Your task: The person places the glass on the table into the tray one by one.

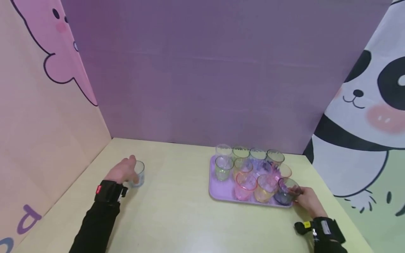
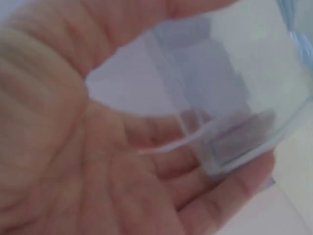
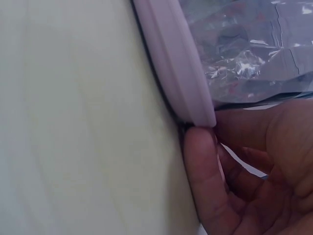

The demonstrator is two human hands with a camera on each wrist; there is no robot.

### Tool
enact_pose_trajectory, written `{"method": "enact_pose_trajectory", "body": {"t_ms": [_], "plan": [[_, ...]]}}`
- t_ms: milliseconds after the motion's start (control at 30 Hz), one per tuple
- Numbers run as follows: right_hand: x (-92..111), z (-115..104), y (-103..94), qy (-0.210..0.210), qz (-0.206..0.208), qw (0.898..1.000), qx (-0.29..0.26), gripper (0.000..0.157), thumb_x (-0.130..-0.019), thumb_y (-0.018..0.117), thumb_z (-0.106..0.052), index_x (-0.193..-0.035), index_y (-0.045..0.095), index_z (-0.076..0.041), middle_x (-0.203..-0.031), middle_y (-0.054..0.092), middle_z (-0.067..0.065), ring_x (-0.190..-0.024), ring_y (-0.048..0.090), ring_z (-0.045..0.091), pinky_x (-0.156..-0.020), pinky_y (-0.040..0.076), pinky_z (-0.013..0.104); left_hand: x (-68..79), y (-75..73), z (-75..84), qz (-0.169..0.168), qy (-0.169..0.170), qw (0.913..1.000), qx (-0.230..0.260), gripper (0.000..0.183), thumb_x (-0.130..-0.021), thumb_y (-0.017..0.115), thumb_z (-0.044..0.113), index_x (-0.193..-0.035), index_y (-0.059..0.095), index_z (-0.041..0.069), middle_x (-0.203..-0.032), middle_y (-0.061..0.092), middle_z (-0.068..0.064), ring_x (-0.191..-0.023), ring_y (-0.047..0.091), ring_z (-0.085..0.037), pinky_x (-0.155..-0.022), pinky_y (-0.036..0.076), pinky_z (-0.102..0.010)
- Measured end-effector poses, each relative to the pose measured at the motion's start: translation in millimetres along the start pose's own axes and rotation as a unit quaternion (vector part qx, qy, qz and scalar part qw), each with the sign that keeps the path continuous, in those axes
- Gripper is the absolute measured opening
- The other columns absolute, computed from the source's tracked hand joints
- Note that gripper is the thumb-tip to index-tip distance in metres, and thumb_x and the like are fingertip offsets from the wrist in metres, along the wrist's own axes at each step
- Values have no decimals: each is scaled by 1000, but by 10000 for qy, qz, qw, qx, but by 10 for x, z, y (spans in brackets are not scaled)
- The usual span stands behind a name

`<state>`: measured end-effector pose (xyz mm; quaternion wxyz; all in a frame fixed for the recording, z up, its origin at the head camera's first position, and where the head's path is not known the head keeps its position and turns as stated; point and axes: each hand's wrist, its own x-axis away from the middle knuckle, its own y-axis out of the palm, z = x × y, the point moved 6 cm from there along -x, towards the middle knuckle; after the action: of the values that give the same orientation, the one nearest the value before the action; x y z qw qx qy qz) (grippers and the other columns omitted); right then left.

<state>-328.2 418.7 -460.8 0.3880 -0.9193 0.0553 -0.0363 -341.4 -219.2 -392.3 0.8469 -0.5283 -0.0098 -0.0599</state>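
On the left part of the table, my left hand holds a clear drinking glass with a faint blue tint. In the left wrist view, the fingers curve behind the glass and the thumb lies along its other side; a gap shows between palm and glass. A purple tray filled with tinted glasses stands right of centre. At its front right corner, my right hand pinches the rim. The right wrist view shows thumb and finger on the tray rim, beside a dark glass.
Several glasses stand close together on the tray, among them a pink glass and a yellow glass along the front. A purple wall rises behind the pale table, with printed side panels at left and right.
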Motion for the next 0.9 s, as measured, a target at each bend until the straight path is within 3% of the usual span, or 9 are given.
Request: {"method": "enact_pose_trajectory", "body": {"t_ms": [167,333,433,533,700,900], "plan": [[-16,-9,-2,10,-21,10000,-64,41,-71,43,15,-111,53,16,-110,57,31,-89,58,29,-65,53,33,-63,-55,46,761,228,9968,84,76,-64,78,14,-121,34,-8,-105,41,-31,-78,52,-37,-62,48,-45],[-31,-5,16,90,-25,9998,-158,43,-72,41,16,-114,51,16,-113,55,31,-90,58,29,-64,53,32,-116,-115,146,1467,402,9860,688,80,-64,79,9,-127,30,-1,-113,27,-30,-72,51,-37,-53,47,-37],[-23,-7,26,25,-50,9998,-185,42,-72,42,15,-114,51,17,-114,54,31,-91,58,31,-64,53,31,-130,-127,198,1829,514,9779,873,82,-63,79,5,-128,29,1,-117,24,-28,-75,52,-40,-56,50,-40],[-18,-5,35,0,-70,9998,-203,40,-74,42,14,-113,52,15,-115,54,31,-92,58,31,-65,53,30,-132,-125,231,2106,620,9717,872,83,-63,78,6,-130,30,2,-123,28,-29,-86,52,-43,-67,49,-49],[-15,0,35,-52,-60,9999,-154,38,-75,43,14,-111,53,16,-115,54,32,-91,58,29,-64,53,30,-137,-86,268,2129,738,9695,961,83,-63,77,14,-133,34,1,-123,45,-27,-103,48,-42,-80,43,-55],[-6,27,30,67,-67,9999,-80,39,-74,43,13,-111,53,16,-116,52,33,-92,57,32,-65,52,31,-183,-19,318,1979,703,9691,1294,88,-63,77,20,-134,30,3,-123,49,-24,-103,50,-39,-77,44,-49]]}}
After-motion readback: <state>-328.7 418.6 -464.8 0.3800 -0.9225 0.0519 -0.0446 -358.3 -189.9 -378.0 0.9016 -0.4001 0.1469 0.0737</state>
